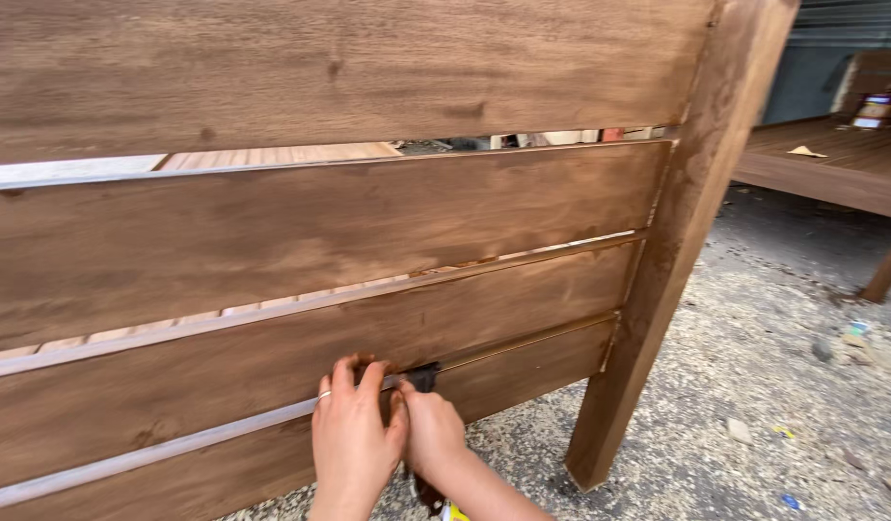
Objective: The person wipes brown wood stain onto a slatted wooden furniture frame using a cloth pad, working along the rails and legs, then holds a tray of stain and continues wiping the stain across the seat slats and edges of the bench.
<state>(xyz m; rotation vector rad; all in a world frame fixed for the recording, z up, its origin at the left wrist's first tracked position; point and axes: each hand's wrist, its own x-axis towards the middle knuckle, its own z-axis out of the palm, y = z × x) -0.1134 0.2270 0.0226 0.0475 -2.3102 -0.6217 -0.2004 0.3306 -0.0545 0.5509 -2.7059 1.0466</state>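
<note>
Fingers (361, 378) of both hands press dark brush (423, 377) into slat gap (523, 340).

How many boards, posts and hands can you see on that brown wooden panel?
Boards: 4 (top, second, third, bottom)
Posts: 1
Hands: 2 (left hand, right hand on a dark brush)
Total: 7

Head cam, close, looks down-fwd at slatted wood panel (368, 222).
</note>
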